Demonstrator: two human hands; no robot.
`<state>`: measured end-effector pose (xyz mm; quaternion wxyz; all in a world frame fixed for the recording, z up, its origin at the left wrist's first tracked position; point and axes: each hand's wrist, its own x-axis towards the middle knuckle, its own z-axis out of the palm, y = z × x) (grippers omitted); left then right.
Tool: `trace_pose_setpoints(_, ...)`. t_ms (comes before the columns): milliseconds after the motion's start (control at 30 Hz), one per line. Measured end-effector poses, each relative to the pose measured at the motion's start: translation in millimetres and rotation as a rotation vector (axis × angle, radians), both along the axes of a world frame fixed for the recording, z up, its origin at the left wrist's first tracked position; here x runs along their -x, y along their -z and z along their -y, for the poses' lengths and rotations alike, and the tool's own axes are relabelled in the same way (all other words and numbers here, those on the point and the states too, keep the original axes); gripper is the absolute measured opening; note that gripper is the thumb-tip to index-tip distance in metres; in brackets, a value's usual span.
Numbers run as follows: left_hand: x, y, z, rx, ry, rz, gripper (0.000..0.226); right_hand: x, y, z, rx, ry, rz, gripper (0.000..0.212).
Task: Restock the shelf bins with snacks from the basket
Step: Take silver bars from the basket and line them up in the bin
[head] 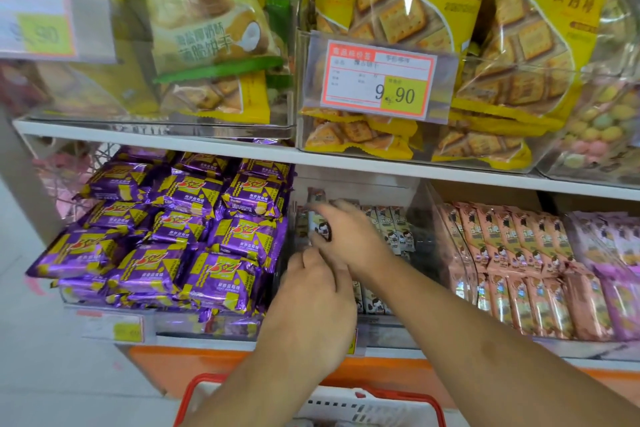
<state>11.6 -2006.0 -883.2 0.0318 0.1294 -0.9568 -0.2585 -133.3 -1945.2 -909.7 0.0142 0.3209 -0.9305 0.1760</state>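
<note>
Head view shows the step in hand: slotting slim snack bars [320,224] into the middle clear bin [420,204] on the lower shelf. To do it well, I judge each bar should go in upright, face forward, pressed against the row already standing there, with the left hand steadying the stack so nothing tips toward the front lip.

The bars are narrow packets in a pale wrapper with a small cartoon face and a dark band; several stand side by side at the back of the bin, and a few more lie lower toward its front. The right hand [346,236] reaches in and pinches 1 or 2 bars between thumb and fingers. The left hand [311,298] sits just beneath it, fingers curled at the bin's front edge; whether it holds a bar I cannot tell.

Left of this bin, purple packets [180,229] fill their bin; to the right stand pink bars [512,253]. Above, yellow cracker bags [398,10] sit behind a price tag [379,78] reading 9.90. The red-handled basket [363,406] waits below, its contents hidden.
</note>
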Motion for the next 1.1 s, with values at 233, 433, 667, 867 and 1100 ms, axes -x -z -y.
trace_pose_setpoints(233, 0, 4, -2, 0.353, 0.192, 0.186, 0.041, 17, 22, -12, -0.144, -0.017, -0.031, 0.047)
trace_pose_setpoints(433, -1, -4, -9, 0.017, -0.023, 0.131, 0.039, 0, 18, -27, -0.092, -0.23, 0.032, 0.076)
trace_pose_setpoints(667, -15, -9, -5, 0.108, 0.006, 0.01, 0.044, -18, 9, -32, -0.076, -0.378, 0.279, 0.038)
trace_pose_setpoints(867, -23, -23, -4, 0.096, -0.023, -0.016, 0.04, -37, -12, -33, 0.008, -0.311, 0.546, 0.026)
trace_pose_setpoints(1100, -22, -25, 0, -0.052, -0.035, -0.079, 0.037, -43, -19, -50, 0.314, -0.216, 0.435, 0.01)
